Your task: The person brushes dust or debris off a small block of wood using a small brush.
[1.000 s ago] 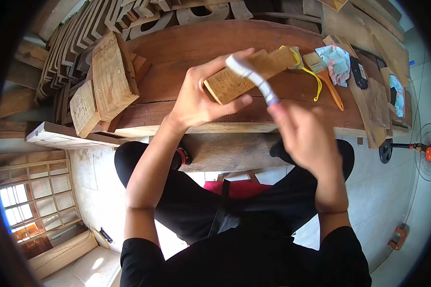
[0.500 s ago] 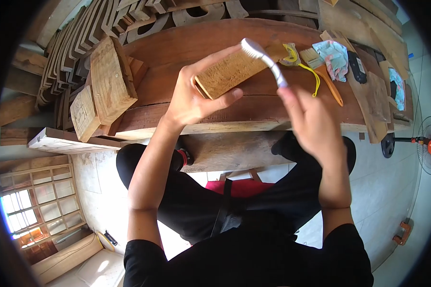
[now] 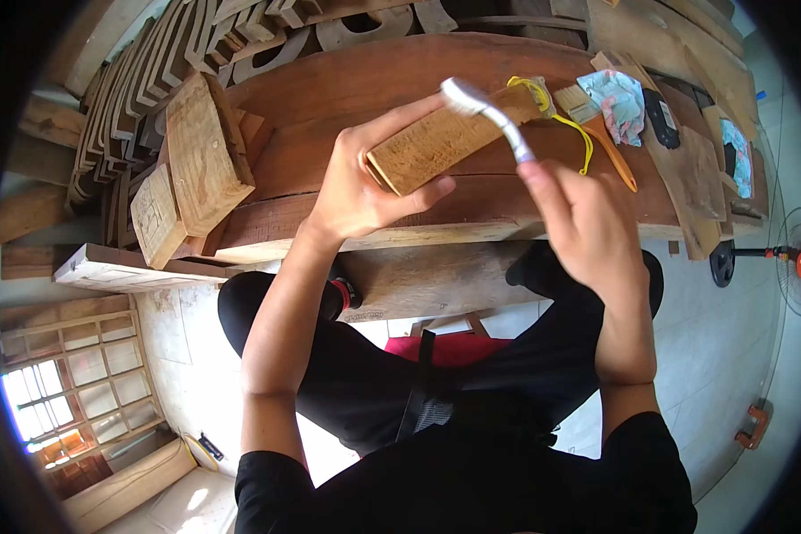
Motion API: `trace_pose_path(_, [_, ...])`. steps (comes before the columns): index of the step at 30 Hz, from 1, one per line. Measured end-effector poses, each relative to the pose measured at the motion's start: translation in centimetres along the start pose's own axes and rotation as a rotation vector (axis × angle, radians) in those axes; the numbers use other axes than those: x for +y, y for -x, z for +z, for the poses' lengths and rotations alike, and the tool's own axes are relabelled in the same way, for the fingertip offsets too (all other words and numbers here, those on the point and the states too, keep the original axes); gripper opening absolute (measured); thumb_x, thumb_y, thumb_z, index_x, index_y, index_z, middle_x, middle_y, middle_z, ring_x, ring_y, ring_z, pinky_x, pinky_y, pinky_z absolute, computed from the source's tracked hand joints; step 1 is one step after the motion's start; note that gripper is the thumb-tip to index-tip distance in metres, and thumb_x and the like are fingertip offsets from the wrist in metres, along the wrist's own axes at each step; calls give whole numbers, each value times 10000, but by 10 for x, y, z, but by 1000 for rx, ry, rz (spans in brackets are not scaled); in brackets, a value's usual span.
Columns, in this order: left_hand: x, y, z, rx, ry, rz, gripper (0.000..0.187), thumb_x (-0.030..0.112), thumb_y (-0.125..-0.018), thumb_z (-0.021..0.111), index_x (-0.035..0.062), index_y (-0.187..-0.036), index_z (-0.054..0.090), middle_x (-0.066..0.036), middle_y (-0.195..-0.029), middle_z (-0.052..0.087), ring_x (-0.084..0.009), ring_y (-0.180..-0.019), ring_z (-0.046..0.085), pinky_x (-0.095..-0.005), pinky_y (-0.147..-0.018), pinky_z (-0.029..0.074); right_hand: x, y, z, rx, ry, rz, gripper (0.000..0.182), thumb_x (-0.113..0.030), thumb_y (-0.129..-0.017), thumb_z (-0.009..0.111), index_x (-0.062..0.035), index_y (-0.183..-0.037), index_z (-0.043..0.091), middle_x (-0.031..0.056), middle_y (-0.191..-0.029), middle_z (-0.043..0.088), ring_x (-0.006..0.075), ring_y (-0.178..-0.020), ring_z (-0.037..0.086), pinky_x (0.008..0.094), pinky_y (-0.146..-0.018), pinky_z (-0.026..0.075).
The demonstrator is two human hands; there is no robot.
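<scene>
My left hand point(image 3: 365, 182) grips a wooden block point(image 3: 440, 147), its fingers behind the far edge and its thumb along the near edge. The block is held tilted above the workbench, with a rough brown face turned up. In my right hand point(image 3: 587, 222) is a white toothbrush point(image 3: 507, 129), held by the handle end between thumb and fingers. Its bristle head, slightly blurred, lies over the upper side of the block. Past the block's far end sits a clear and yellow item with a yellow cord point(image 3: 587, 147).
On the reddish wooden workbench point(image 3: 303, 98) lie a paintbrush with an orange handle point(image 3: 618, 160), a crumpled blue patterned cloth point(image 3: 614, 102) and a black object point(image 3: 661, 120). Wooden blocks point(image 3: 206, 147) stand at the left, before stacked curved pieces point(image 3: 151, 80). A fan point(image 3: 796, 262) stands far right.
The toothbrush head has shifted slightly left and down along the block. The block has tilted a little, its near end lower. Both hands keep their grip.
</scene>
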State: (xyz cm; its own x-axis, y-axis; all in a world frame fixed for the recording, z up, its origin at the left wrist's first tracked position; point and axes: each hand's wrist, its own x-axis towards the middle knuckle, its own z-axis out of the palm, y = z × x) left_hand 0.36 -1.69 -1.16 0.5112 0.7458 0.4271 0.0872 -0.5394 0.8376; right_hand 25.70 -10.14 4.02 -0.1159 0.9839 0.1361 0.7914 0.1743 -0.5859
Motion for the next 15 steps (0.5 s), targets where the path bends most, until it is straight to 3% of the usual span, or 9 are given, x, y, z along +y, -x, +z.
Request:
trace_pose_path(1, [1, 0, 0, 7, 16, -42, 787, 161, -754, 879, 33, -1485, 615, -150, -1411, 706, -226, -1235, 702, -372, -1086, 527, 1, 0, 0, 30, 18, -26, 443, -380, -1102, 583, -35, -848, 697, 168, -594, 607, 364, -517, 637, 448, -503, 432])
trace_pose_path(3, [-11, -1, 1, 25, 55, 37, 777, 151, -760, 882, 28, -1480, 616, -149, -1356, 731, -220, -1203, 713, -359, -1064, 535, -10, 14, 13, -110, 76, -47, 411, -353, -1095, 595, -46, -840, 692, 171, -618, 630, 391, -545, 650, 464, -518, 442])
trace_pose_path(5, [-7, -4, 0, 11, 43, 86, 756, 151, -773, 884, 23, -1470, 621, -146, -1331, 739, -211, -1197, 710, -356, -1064, 533, -15, 20, 27, -85, 44, -209, 380, -321, -1084, 619, -55, -822, 688, 170, -630, 643, 399, -556, 654, 476, -529, 453])
trace_pose_path(7, [-8, -2, -1, 11, 23, 55, 758, 159, -777, 877, 22, -1476, 616, -138, -1376, 721, -210, -1228, 695, -366, -1089, 519, -10, 6, 11, -53, -5, -19, 361, -300, -1075, 635, -68, -802, 675, 177, -628, 641, 393, -549, 652, 465, -525, 459])
trace_pose_path(8, [-8, 1, -3, 19, 44, -4, 760, 161, -778, 874, 23, -1480, 614, -135, -1399, 712, -211, -1242, 690, -370, -1099, 513, -4, 0, 6, 25, 23, -47, 361, -301, -1078, 634, -54, -820, 687, 184, -616, 623, 367, -533, 649, 448, -508, 446])
trace_pose_path(9, [-6, 0, -2, 32, 64, -56, 762, 162, -779, 870, 25, -1483, 613, -132, -1421, 702, -212, -1255, 684, -374, -1109, 508, -6, 4, 7, -15, 42, -91, 372, -309, -1082, 629, -43, -829, 690, 182, -609, 613, 361, -522, 635, 442, -502, 433])
trace_pose_path(11, [-6, -6, 0, 40, 106, 21, 757, 165, -802, 860, 32, -1499, 599, -136, -1422, 699, -213, -1278, 668, -378, -1120, 499, -14, 18, 21, -89, 70, -174, 397, -325, -1091, 620, -21, -847, 696, 180, -596, 593, 349, -500, 607, 431, -489, 408])
trace_pose_path(12, [-8, -6, -1, 37, 112, 50, 752, 166, -810, 858, 34, -1502, 596, -137, -1419, 700, -210, -1279, 665, -377, -1123, 497, -15, 20, 29, -23, 19, -340, 395, -321, -1089, 626, -21, -841, 692, 179, -582, 577, 353, -485, 587, 433, -481, 394])
trace_pose_path(15, [-3, -1, 1, 32, 117, -12, 757, 159, -809, 855, 40, -1508, 591, -138, -1431, 693, -220, -1284, 665, -381, -1137, 488, -6, 0, 12, 9, 10, -26, 470, -397, -1077, 621, -94, -721, 669, 142, -512, 587, 360, -446, 602, 454, -446, 438])
